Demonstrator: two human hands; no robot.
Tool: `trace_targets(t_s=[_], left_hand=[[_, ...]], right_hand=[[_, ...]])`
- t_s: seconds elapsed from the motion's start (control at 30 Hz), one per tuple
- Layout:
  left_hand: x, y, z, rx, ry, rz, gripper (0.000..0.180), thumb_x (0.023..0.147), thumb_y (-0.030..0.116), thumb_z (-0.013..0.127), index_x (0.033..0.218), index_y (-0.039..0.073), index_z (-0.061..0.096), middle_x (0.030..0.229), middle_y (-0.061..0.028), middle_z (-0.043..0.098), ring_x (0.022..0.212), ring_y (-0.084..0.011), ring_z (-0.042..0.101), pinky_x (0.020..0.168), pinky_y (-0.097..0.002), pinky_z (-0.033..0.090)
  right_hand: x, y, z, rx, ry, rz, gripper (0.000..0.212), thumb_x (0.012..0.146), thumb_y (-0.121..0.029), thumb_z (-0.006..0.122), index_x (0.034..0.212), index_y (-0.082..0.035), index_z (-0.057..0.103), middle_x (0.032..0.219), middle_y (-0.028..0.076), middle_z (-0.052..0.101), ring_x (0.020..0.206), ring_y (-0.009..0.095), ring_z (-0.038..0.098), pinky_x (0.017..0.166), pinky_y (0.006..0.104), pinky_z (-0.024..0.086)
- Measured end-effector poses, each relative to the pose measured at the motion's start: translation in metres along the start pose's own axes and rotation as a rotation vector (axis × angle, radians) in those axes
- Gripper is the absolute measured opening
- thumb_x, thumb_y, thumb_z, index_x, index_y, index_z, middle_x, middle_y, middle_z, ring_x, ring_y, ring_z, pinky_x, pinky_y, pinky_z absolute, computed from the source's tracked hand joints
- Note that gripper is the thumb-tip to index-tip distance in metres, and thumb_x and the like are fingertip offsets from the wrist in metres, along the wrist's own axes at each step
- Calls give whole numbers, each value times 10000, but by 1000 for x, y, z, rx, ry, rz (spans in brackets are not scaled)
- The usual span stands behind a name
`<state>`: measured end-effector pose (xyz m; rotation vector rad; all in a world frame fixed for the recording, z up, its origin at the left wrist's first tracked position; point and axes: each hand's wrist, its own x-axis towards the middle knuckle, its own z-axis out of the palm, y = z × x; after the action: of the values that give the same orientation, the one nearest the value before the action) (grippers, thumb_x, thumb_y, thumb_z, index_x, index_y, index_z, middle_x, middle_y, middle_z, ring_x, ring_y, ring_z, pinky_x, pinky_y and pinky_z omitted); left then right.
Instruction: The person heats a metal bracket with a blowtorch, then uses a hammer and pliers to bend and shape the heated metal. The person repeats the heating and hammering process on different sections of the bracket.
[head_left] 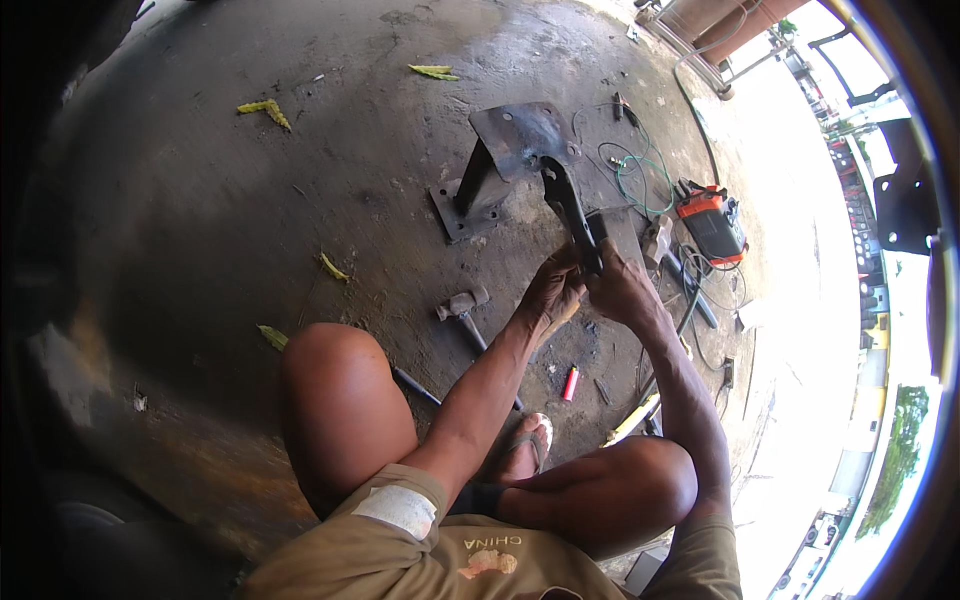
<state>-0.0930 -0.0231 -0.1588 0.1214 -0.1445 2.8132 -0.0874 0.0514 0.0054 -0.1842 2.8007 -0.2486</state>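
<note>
Both of my hands are closed around the lower end of a long, dark metal piece (570,205), which has a curved, notched far end. My left hand (550,290) grips it from the left, and my right hand (622,287) wraps its right side near the bottom. The far end of the piece overlaps the edge of a steel stand (515,135) in view; whether they touch I cannot tell. That stand has a flat top plate with holes, a short post and a square base plate. Below my left hand lies a hammer (463,303) on the ground.
A larger hammer (658,243) rests right of my right hand. Beyond it stands an orange and black portable machine (712,225) with loose cables (640,180). A red lighter (570,384) lies near my sandalled foot (525,445). Yellow-green leaves (265,112) dot the stained concrete floor.
</note>
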Motion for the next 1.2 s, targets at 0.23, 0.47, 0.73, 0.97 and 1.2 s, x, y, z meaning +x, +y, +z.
trace_targets(t_s=[0.23,0.47,0.73,0.97,1.2], left_hand=[[9,-21,-20,-160,10,-25,300,914,264,750,1123,71,655,1071,-28,698,1025,-127,672,930,-272,558],[12,-22,-36,-100,34,-42,359,906,321,757,1149,88,634,1053,-25,683,988,-139,669,894,-292,560],[5,-15,-23,138,117,-42,413,849,449,794,1072,154,611,980,41,610,927,-55,573,773,-232,512],[15,7,-29,846,270,2,432,819,504,818,651,194,569,591,101,417,518,-35,417,528,-283,421],[-32,50,-8,1333,217,-97,598,877,747,586,813,152,576,728,77,408,669,-63,366,668,-265,344]], right_hand=[[7,5,6,-43,2,35,449,855,-353,656,1127,-34,495,841,288,680,843,469,682,728,550,521],[7,5,13,-11,68,19,384,813,-331,709,1059,-100,526,840,227,686,819,450,679,695,541,511],[3,2,16,0,59,147,428,782,-379,791,963,-72,554,852,178,671,897,398,674,724,496,492],[5,12,14,-15,174,164,338,801,-410,759,924,-101,698,791,168,702,797,382,706,696,501,526],[-24,8,17,430,109,76,465,865,-548,698,1013,-108,726,691,178,646,699,356,683,674,454,504]])
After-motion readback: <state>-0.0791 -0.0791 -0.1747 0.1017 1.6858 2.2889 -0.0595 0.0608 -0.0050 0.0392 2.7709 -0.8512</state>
